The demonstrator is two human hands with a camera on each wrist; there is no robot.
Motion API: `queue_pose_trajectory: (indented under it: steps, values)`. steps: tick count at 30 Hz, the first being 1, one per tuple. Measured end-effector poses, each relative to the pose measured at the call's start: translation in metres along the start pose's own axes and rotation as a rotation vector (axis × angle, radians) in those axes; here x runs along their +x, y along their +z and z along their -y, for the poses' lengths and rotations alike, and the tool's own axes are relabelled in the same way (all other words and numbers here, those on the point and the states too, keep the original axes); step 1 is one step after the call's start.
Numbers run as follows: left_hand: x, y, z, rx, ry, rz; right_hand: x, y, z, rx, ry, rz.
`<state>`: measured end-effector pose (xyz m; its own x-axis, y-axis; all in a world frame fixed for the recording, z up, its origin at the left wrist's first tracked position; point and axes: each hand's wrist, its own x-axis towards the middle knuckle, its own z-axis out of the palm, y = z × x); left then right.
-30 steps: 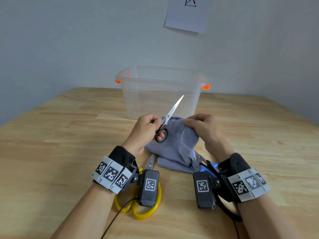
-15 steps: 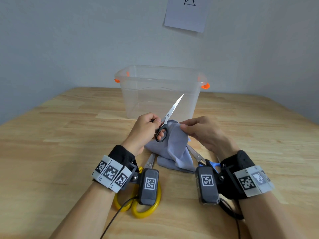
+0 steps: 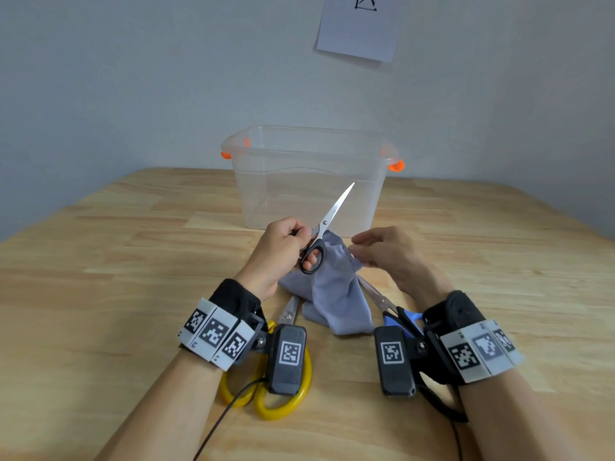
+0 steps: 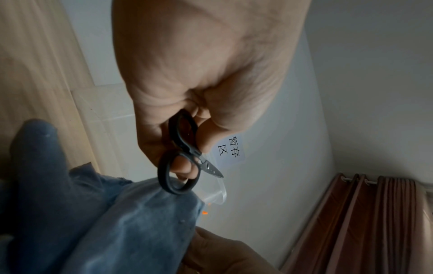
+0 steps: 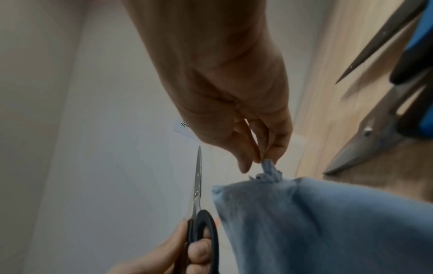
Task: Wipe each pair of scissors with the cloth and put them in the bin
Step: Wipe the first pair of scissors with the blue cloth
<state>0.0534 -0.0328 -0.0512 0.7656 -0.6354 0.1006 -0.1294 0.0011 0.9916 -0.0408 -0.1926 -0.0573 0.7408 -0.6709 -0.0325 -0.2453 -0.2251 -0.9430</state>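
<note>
My left hand [image 3: 286,247] grips the black-handled scissors [image 3: 324,227] by the handles [image 4: 179,157], blades closed and pointing up toward the clear bin [image 3: 309,174]. My right hand [image 3: 382,252] pinches a corner of the blue-grey cloth [image 3: 336,291] between thumb and fingertips [image 5: 277,148]; the rest of the cloth [image 5: 328,222] hangs down to the table. The cloth sits just right of the scissors' blades [image 5: 198,183], not on them. Yellow-handled scissors [image 3: 276,390] lie under my left wrist, and blue-handled scissors [image 3: 396,311] lie under my right wrist.
The bin has orange clips [image 3: 396,165] and stands at the far middle of the wooden table [image 3: 100,277]. A second pair with black handles [image 5: 384,133] lies beside the blue pair. A paper sheet [image 3: 357,28] hangs on the wall behind.
My right hand has drawn back to the right and lowered, going from a bunched hold on the cloth to a pinch at its corner. The left hand and the black scissors stay in place.
</note>
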Motion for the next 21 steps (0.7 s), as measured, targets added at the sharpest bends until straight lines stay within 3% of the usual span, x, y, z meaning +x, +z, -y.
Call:
queue_pose_trajectory:
  steps: [8, 13, 21]
  values:
    - [0.0, -0.001, 0.001, 0.011, 0.004, 0.005, -0.006, -0.004, 0.003, -0.174, 0.103, 0.085]
    - [0.001, -0.001, 0.001, 0.001, 0.004, 0.005, -0.007, -0.009, 0.005, -0.257, 0.101, 0.05]
    - [-0.001, 0.0, -0.001, -0.049, 0.054, 0.008, -0.002, -0.004, 0.007, 0.131, -0.089, -0.089]
